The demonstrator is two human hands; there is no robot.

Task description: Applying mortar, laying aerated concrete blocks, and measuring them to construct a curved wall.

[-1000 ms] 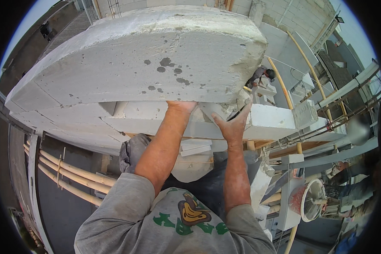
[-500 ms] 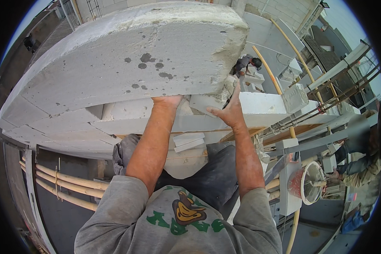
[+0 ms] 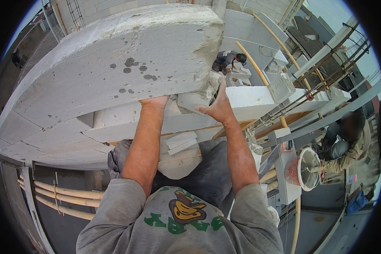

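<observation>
A large pale concrete block panel (image 3: 110,59), spotted with dark blotches, spans the upper view above a white block wall (image 3: 249,101). Beneath the panel's lower edge is my left hand (image 3: 154,101), its fingers hidden. My right hand (image 3: 216,106) grips a small white block (image 3: 189,101) at the panel's right end, thumb toward its front and fingers up along rough grey mortar (image 3: 209,86). My legs show below the wall, near two loose white pieces (image 3: 180,139).
A co-worker crouches beyond the wall (image 3: 228,57). Another (image 3: 347,144) at right reaches to a bucket with mortar (image 3: 301,167) beside a block column (image 3: 285,190). Bamboo poles (image 3: 67,190), rebar (image 3: 326,63) and long metal bars run around the edges, over drops to lower levels.
The panel, wall and both my hands have shifted left in the view, keeping much the same grip. The co-worker at right has come further into view, leaning toward the bucket.
</observation>
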